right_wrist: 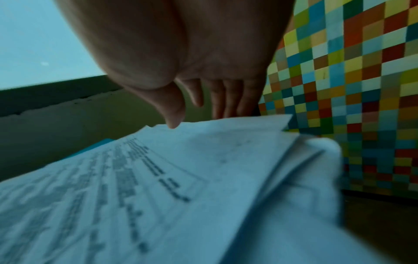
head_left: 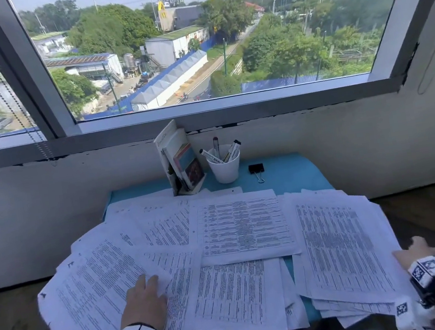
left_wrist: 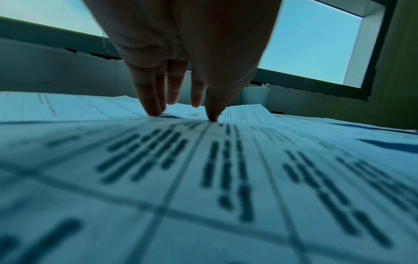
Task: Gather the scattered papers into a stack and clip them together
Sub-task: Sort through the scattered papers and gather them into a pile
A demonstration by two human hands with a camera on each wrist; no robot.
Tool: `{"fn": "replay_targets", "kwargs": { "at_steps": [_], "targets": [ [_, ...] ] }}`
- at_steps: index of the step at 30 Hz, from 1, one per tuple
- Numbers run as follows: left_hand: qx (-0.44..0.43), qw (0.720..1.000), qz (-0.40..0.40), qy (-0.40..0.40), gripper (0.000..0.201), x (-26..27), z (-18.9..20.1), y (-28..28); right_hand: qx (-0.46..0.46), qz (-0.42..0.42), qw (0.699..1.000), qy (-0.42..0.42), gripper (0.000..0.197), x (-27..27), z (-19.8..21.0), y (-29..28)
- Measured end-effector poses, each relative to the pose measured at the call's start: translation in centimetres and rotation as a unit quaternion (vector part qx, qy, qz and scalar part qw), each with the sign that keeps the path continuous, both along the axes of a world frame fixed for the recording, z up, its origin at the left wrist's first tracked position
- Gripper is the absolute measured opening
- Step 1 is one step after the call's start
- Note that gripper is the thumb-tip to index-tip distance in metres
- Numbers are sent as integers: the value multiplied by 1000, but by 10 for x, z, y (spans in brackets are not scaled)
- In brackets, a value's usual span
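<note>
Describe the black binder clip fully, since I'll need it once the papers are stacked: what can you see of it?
The binder clip is small, with a black body that looks like metal and silvery wire handles; one handle loop lies flat toward the viewer. It rests on the blue table cover, right of the white cup and beyond the papers. It clips no sheet, and nothing touches it. Both hands are far from it.
</note>
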State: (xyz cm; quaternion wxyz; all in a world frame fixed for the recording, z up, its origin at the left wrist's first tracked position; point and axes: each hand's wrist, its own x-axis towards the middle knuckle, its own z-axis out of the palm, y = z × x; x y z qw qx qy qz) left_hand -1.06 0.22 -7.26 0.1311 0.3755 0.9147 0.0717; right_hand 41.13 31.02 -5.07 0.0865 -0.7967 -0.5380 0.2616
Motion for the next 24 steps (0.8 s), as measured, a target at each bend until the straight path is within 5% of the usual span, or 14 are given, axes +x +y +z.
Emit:
{"fn": "replay_targets", "kwargs": {
  "at_steps": [4, 8, 11, 14, 24],
  "targets": [
    [-27, 1000, -7, 13, 55, -1, 4, 1, 129, 122, 981, -79, 46, -55, 29, -31],
    [-13, 1000, 16, -11, 61, -5, 10, -1, 111, 401, 908, 51, 30, -150, 35, -99],
    [2, 999, 11, -38, 52, -5, 11, -2, 51, 504, 851, 136, 28, -211, 29, -149],
    [1, 999, -6, -38, 49, -2, 13, -4, -29, 530, 835, 149, 35, -246, 13, -181],
    [21, 972, -207, -111, 50, 60, 6, -15, -65, 460, 873, 151, 44, -265, 10, -184]
  ]
}}
